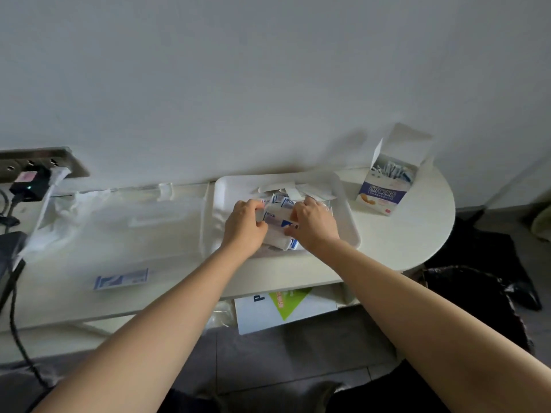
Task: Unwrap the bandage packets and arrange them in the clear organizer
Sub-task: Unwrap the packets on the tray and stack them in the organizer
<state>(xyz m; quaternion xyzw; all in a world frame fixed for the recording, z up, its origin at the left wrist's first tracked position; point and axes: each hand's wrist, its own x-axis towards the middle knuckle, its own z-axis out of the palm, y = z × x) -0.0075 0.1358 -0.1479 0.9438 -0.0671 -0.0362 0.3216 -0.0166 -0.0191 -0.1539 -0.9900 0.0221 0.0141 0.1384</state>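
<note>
Both hands are close together at the centre of the frame, over the white tray (348,226). The left hand (246,226) and right hand (313,225) each pinch 1 end of a bandage packet (278,219), which is held right between them, just above the pile of packets (283,201) in the tray. The clear organizer (143,217) lies just left of the tray, with 1 loose packet (120,279) at lower left. An open box (384,186) stands at upper right.
</note>
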